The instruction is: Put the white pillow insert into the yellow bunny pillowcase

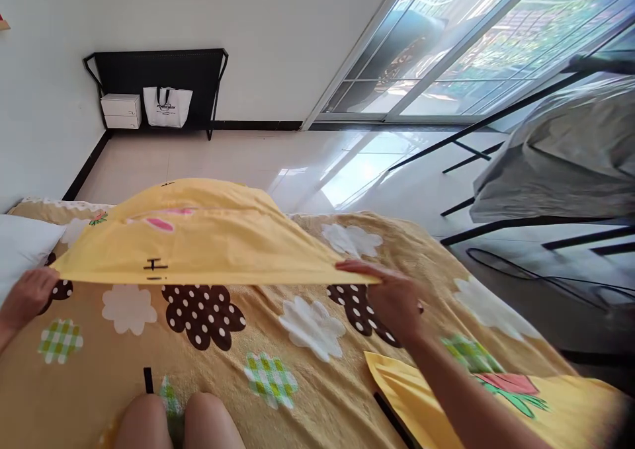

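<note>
A yellow printed cloth (218, 244), perhaps a pillowcase, is stretched between my two hands above the bed. Its near edge runs almost straight, while the far part billows up in a curve. Pink shapes and small black marks show on it. My left hand (32, 293) grips its left corner, fingers closed, at the picture's left edge. At the opposite corner, my right hand (394, 297) pinches the fabric, slightly blurred. Under the cloth lies a tan blanket (268, 323) with cloud and flower patterns. Another yellow cloth (560, 403) with a carrot print lies partly behind my right forearm.
My knees (181, 422) are on the bed. A white pillow (30, 241) lies at left. By the far wall, a black rack (159, 69) holds white boxes (122, 110) and a white bag (167, 107). Black metal frames with a grey covered bundle (560, 158) stand right, near sliding glass doors (446, 45).
</note>
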A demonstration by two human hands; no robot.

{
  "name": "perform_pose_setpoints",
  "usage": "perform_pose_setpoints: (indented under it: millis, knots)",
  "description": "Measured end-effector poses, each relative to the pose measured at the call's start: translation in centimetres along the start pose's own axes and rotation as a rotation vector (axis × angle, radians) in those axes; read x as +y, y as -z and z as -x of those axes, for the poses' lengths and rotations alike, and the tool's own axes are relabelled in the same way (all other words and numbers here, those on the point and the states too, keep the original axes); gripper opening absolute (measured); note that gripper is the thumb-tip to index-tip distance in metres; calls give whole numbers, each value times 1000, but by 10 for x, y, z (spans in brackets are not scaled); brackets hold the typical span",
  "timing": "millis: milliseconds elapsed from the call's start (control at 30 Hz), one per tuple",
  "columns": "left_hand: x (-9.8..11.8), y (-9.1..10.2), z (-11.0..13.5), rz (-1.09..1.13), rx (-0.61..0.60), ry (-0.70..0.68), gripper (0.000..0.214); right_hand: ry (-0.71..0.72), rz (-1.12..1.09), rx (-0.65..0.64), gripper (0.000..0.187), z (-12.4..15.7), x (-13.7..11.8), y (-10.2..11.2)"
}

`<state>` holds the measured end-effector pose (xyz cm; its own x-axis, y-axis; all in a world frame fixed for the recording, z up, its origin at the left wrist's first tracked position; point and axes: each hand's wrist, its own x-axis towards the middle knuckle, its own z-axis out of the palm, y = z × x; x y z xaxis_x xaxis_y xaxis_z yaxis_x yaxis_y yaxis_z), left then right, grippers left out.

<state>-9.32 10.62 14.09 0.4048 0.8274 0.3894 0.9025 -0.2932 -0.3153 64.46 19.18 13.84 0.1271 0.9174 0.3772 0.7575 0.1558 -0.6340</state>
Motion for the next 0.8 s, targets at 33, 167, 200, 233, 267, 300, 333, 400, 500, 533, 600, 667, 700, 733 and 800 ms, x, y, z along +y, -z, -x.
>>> perform_pose_setpoints:
  millis: [33, 167, 200, 233, 267, 300, 333, 400, 500, 533, 600, 667, 700, 733, 800]
  knots:
    - [12, -11, 15, 33, -47, -38, 36, -10, 10, -49, 41, 14, 16, -12]
    - [61, -41, 75, 94, -210, -156, 50, -81, 134, -159, 45, 81, 70, -47]
    - [72, -47, 91, 104, -223, -184, 54, -88, 200, -209, 48, 99, 80, -52]
    - [83, -53, 106, 122, -220, -205, 56, -85, 274, -269, 50, 117, 89, -55]
    - [94, -59, 120, 140, -217, -213, 57, -69, 346, -335, 51, 135, 97, -57]
    - [102, -64, 134, 156, -219, -210, 56, -41, 406, -401, 53, 151, 104, -57]
    - [110, -69, 146, 169, -226, -202, 55, -6, 453, -461, 54, 166, 110, -56]
    - [120, -77, 166, 185, -233, -195, 52, 71, 512, -548, 57, 189, 119, -53]
    - [125, -82, 181, 171, -275, -197, 51, 143, 546, -584, 58, 208, 128, -47]
    - [124, -80, 182, 158, -294, -207, 53, 160, 548, -588, 58, 209, 130, -45]
    - [121, -72, 178, 140, -343, -229, 56, 171, 551, -590, 54, 207, 130, -43]
    - [122, -60, 166, 164, -386, -233, 46, 107, 580, -488, 50, 197, 119, -50]
    - [127, -55, 156, 192, -411, -220, 39, 52, 594, -387, 49, 190, 106, -58]
    - [135, -52, 143, 226, -429, -196, 36, -3, 594, -266, 49, 183, 88, -72]
    - [164, -53, 107, 301, -409, -126, 39, -41, 506, -75, 50, 171, 35, -115]
